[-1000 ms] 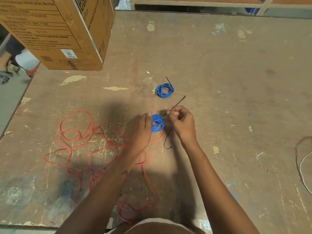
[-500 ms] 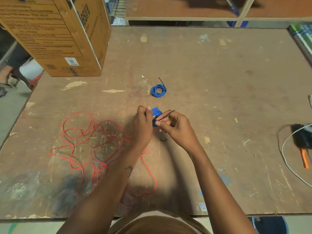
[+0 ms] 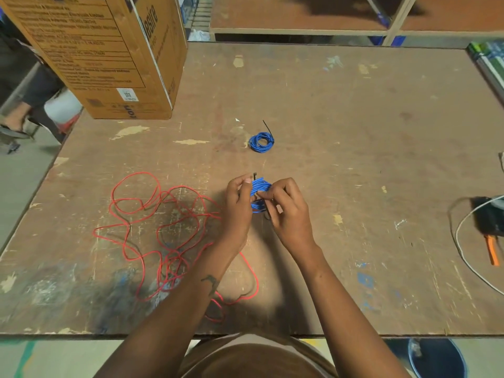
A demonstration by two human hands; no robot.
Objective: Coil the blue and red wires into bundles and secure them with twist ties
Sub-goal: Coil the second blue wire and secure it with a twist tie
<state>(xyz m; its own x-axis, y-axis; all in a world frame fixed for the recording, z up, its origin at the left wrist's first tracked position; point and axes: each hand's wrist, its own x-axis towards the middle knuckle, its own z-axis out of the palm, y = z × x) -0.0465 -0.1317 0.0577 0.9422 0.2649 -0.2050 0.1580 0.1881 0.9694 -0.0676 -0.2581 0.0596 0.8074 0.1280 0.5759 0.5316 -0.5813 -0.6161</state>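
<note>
Nearest the table's front edge, a loose tangle of thin red wire [image 3: 163, 236] sprawls over the scuffed wooden tabletop [image 3: 354, 159]. Beyond it, the left hand [image 3: 237, 205] and right hand [image 3: 289, 211] both curl their fingertips round a small blue wire coil [image 3: 259, 190] held between them; a thin black tie [image 3: 255, 175] seems pinched at its top. Farther back a second, tied blue coil [image 3: 261, 142] lies alone. A brown cardboard box [image 3: 109, 55] stands at the far left.
</note>
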